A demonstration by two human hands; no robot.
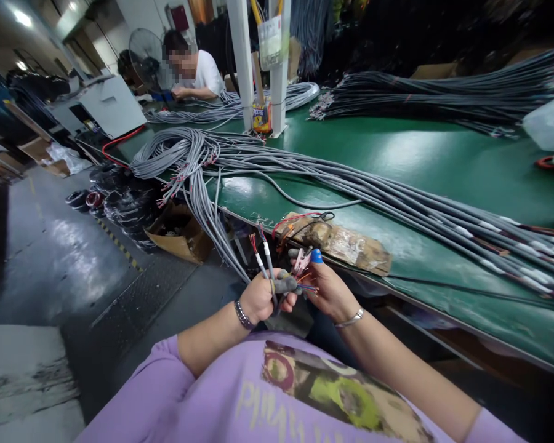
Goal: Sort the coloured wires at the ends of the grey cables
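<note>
My left hand (263,295) is closed around grey cables (268,261), with grey coverings on some fingertips. Two of the cable ends point up and away, each with a white band and thin coloured wires fanning out. More bare-ended wires (308,287), orange, red and blue, stick out to the right from between my left fingers toward my right palm. My right hand (329,289) has blue wrapping on one fingertip and a grey covering on another. Its fingers are bent around a small pinkish clip-like piece (301,263), right beside the wires. Its exact kind is unclear.
A worn wooden board (346,243) lies at the edge of the green table (388,147). Long grey cable bundles (305,163) stretch across it; black cables (434,95) lie behind. A white post (279,92) rises mid-table. Beyond sits another person (203,74). A cardboard box (180,234) stands on the floor.
</note>
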